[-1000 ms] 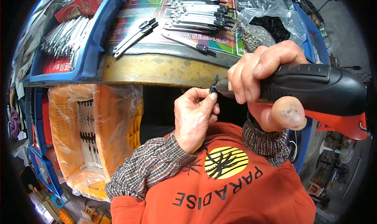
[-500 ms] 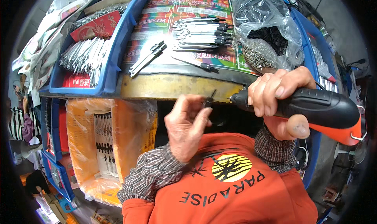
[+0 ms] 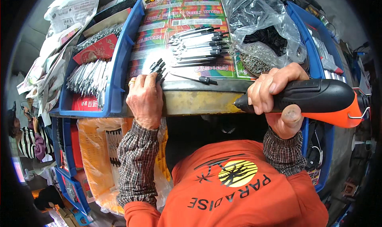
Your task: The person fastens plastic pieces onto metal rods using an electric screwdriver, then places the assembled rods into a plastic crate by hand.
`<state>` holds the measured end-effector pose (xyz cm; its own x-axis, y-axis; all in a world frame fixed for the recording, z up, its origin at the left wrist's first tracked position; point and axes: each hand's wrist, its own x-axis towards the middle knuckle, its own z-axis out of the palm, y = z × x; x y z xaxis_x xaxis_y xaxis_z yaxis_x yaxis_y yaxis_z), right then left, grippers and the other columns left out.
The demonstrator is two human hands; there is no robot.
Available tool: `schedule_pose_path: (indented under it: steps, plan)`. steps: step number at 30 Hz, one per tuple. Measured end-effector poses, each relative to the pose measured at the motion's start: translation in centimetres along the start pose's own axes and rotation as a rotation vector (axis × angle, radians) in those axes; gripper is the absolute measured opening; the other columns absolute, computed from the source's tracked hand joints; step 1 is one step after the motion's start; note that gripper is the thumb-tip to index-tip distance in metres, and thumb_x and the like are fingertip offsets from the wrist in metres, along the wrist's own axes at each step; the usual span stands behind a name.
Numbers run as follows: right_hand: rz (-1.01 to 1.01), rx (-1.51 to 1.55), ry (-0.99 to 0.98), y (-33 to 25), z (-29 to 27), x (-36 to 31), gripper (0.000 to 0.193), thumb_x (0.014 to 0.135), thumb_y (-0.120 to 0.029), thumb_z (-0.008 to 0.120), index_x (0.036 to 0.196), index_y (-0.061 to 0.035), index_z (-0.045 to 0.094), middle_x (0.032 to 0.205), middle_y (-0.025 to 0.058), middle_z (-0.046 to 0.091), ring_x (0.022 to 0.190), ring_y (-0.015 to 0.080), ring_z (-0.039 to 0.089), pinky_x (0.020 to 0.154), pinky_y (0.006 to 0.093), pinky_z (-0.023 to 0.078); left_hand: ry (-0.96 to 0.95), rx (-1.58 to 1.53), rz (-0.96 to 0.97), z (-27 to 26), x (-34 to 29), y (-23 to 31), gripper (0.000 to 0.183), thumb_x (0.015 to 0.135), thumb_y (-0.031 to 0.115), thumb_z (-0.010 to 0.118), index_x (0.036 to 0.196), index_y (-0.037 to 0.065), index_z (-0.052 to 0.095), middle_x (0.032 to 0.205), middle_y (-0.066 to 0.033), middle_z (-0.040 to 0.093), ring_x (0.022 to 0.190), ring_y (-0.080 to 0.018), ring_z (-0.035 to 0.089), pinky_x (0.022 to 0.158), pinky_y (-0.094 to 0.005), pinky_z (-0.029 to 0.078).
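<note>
My right hand (image 3: 278, 97) is wrapped around an electric screwdriver (image 3: 318, 95), black with an orange underside, its tip pointing left over the bench edge. At the bench's front edge, my left hand (image 3: 145, 97) has its fingers curled down on a small stack of slim silver-white pieces with black ends (image 3: 159, 66). Its fingertips cover the near part of that stack, so how many it grips is hidden. A larger pile of similar slim pieces (image 3: 199, 46) lies beyond, to the right. One single slim piece (image 3: 205, 80) lies apart, nearer the edge.
A blue bin (image 3: 119, 79) at the left holds many slim pieces. Small screws (image 3: 254, 64) and a clear plastic bag (image 3: 262, 18) of black parts sit at the right. Below the bench is a lined orange crate (image 3: 93, 147); another blue bin (image 3: 304, 32) stands far right.
My left hand has gone left and away from me, from near the screwdriver tip to the small stack. The dark piece in its fingers no longer shows. The screwdriver stays in my right hand.
</note>
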<state>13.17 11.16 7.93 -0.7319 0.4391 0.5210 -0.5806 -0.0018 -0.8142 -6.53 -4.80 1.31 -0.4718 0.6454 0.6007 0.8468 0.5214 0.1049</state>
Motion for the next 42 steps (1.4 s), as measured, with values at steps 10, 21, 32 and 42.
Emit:
schedule_pose_path:
  steps: [10,21,32,42]
  plan:
    - [0.0,-0.037,0.064,0.2,-0.3,0.3,0.046,0.071,-0.039,0.071,0.085,-0.005,0.043,0.059,0.002,0.046,0.05,0.0128,0.048,0.053,0.0285,0.042,0.059,-0.182,0.17,0.7,1.2,2.2,0.023,0.067,0.001,0.059,0.089,0.009,0.062,0.087,-0.0072,0.057,0.082,-0.0261,0.055,0.071,-0.0353,0.045]
    - [-0.108,0.052,0.115,0.7,-1.9,0.6,0.035,0.068,-0.013,0.071,0.087,-0.0012,0.043,0.063,0.0051,0.048,0.055,0.0128,0.049,0.053,0.0273,0.044,-0.116,-0.258,0.368,2.3,1.9,5.0,0.021,0.066,0.007,0.064,0.087,0.011,0.06,0.088,-0.0022,0.058,0.084,-0.0209,0.054,0.07,-0.0347,0.036]
    - [-0.184,-0.158,0.275,2.5,-3.1,2.2,0.037,0.076,-0.033,0.066,0.087,-0.0042,0.044,0.064,0.004,0.045,0.057,0.0147,0.047,0.06,0.0314,0.041,0.014,-0.494,0.299,1.9,2.2,5.4,0.02,0.071,0.003,0.062,0.09,0.004,0.056,0.078,-0.0097,0.058,0.074,-0.027,0.056,0.074,-0.0372,0.041]
    - [-0.221,-0.173,0.363,4.8,-4.0,3.1,0.028,0.075,-0.014,0.069,0.089,-0.0028,0.048,0.072,0.0034,0.055,0.058,0.0087,0.054,0.051,0.019,0.043,-0.026,-0.725,0.096,1.4,2.3,5.7,0.021,0.07,0.001,0.063,0.09,0.003,0.057,0.075,-0.011,0.056,0.067,-0.0268,0.055,0.06,-0.0332,0.044]
